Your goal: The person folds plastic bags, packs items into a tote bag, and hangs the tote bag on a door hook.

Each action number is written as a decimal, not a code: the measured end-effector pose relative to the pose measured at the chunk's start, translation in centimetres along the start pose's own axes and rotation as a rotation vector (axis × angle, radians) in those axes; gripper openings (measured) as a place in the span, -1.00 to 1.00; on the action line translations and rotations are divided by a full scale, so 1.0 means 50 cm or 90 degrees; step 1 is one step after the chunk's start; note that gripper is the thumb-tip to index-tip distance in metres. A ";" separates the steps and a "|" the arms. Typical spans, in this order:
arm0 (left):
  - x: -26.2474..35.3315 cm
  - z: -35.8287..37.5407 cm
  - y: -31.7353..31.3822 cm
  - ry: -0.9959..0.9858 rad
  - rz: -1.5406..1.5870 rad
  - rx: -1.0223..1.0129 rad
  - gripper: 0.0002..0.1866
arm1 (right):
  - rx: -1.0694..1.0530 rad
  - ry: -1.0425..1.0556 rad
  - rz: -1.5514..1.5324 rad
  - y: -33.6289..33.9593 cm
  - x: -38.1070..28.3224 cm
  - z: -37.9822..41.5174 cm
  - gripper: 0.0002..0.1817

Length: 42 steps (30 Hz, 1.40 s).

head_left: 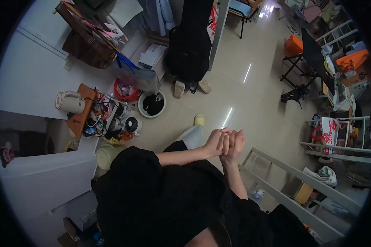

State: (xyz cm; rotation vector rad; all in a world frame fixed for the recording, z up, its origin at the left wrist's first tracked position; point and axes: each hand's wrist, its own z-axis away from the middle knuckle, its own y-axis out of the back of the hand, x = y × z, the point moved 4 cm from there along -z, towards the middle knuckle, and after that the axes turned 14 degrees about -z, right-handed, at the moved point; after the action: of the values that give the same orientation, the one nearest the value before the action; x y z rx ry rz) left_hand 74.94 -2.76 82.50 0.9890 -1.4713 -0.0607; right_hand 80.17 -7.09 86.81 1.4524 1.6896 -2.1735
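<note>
Head view: left hand point(217, 142) and right hand point(234, 144) clasped together, fingers closed on each other, no object between them; forearms converge from the near side, fingers pointing far, above the tiled floor point(251, 103). Just beyond: one yellow slipper point(199, 120). Far left: white basin point(152, 104) holding dark contents; red basin point(125, 90) beside it; white kettle point(70, 102). Far: black guitar bag point(189, 41) upright. Near right: grey ladder rails point(292, 181).

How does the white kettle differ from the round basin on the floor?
The white kettle stands on a brown board, closed, beside tangled cables. The round basin sits lower on the tiled floor, open-topped, with something dark inside; it looks wider and flatter than the kettle. Both are white.
</note>
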 end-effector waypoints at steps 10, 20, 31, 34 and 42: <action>-0.032 -0.413 -0.064 0.026 -0.016 -0.159 -0.92 | 0.062 -0.037 -0.106 0.167 -0.112 -0.358 -0.46; -0.092 -0.717 -0.071 -0.030 -0.225 0.001 -0.75 | 0.063 -0.052 0.018 0.176 -0.189 -0.702 -0.54; -0.080 -1.000 -0.082 0.246 -0.139 0.422 -0.72 | -0.289 -0.059 0.324 0.274 -0.293 -1.037 -0.83; -0.069 -1.061 -0.069 0.327 -0.089 0.425 -0.72 | -0.383 -0.127 0.329 0.300 -0.321 -1.121 -0.84; -0.112 -1.250 -0.207 0.147 -0.123 0.150 -0.80 | -0.458 -0.134 0.616 0.392 -0.379 -1.260 -0.71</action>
State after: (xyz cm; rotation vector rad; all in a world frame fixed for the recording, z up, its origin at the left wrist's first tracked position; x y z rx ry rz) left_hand 131.58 26.07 84.60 1.2838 -1.1867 0.0870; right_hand 141.23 24.25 86.42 1.3176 1.1088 -1.0163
